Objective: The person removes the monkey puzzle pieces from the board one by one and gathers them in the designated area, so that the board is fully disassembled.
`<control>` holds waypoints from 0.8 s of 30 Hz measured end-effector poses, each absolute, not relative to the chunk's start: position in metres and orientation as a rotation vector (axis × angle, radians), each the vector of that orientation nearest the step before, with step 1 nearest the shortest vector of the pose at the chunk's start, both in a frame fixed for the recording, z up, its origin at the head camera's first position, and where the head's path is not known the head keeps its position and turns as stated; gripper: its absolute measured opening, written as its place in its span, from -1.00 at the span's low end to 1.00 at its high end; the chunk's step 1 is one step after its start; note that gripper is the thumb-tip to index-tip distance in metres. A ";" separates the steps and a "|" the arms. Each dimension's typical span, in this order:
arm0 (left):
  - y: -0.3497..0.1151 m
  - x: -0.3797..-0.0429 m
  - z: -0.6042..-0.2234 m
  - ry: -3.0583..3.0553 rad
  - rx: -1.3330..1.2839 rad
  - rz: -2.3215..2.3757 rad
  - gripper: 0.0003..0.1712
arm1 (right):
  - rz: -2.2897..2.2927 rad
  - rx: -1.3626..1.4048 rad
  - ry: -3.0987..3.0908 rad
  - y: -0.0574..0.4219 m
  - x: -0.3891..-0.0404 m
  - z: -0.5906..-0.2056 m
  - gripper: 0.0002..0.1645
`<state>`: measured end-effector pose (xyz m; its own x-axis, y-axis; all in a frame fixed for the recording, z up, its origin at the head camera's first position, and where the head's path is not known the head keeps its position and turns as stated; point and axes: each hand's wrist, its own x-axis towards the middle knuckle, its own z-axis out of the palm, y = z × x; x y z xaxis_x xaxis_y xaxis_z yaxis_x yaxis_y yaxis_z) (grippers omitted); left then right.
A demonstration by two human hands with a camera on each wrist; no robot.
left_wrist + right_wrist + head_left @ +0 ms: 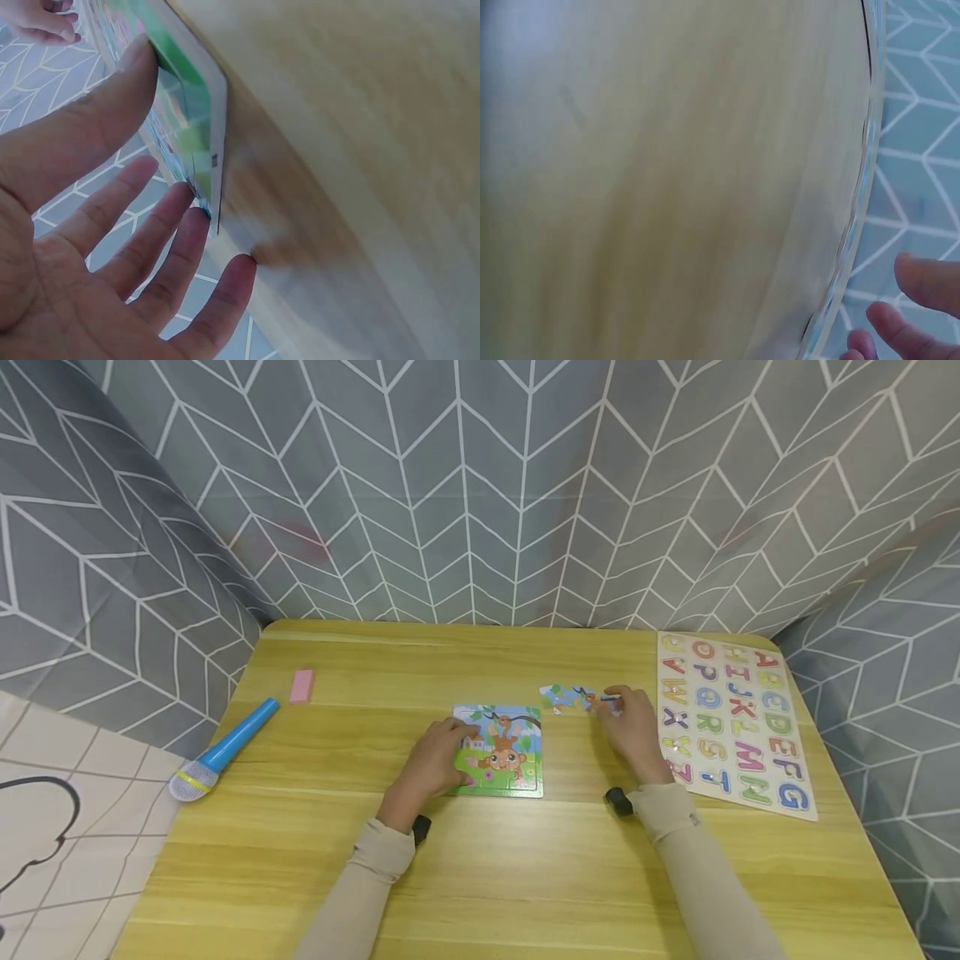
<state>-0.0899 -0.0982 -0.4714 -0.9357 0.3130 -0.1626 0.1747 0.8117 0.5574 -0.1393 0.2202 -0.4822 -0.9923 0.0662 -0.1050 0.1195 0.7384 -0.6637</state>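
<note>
A square jigsaw puzzle board (517,781) with a monkey picture lies flat at the middle of the table. My left hand (433,762) rests at its left side, thumb over the top face and fingers spread along the edge; the left wrist view shows the board's pale rim (218,127) close by. Right of the board's upper corner lie several loose puzzle pieces (555,697) in a row. My right hand (633,731) reaches to the right end of that row. The right wrist view shows its thumb (930,281) apart from the fingers, nothing visible between them.
A white alphabet board (716,714) with colourful letters lies right of my right hand. On the left are a pink block (302,686) and a blue toy microphone (225,752). Grey patterned curtains (465,493) hang behind the wooden table (517,877).
</note>
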 end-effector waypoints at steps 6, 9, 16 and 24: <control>-0.098 -0.088 -0.470 2.764 0.390 0.814 -0.07 | -1.141 0.000 2.859 0.199 -0.131 -0.484 -0.53; -0.097 -0.088 -0.470 2.765 0.390 0.816 -0.10 | -1.142 -0.070 2.873 0.189 -0.128 -0.483 -0.60; -0.095 -0.087 -0.470 2.761 0.411 0.858 -0.17 | -1.144 -0.198 2.849 0.164 -0.122 -0.478 -0.73; -0.093 -0.086 -0.470 2.763 0.423 0.843 -0.23 | -1.088 -0.279 2.803 0.145 -0.114 -0.479 -0.70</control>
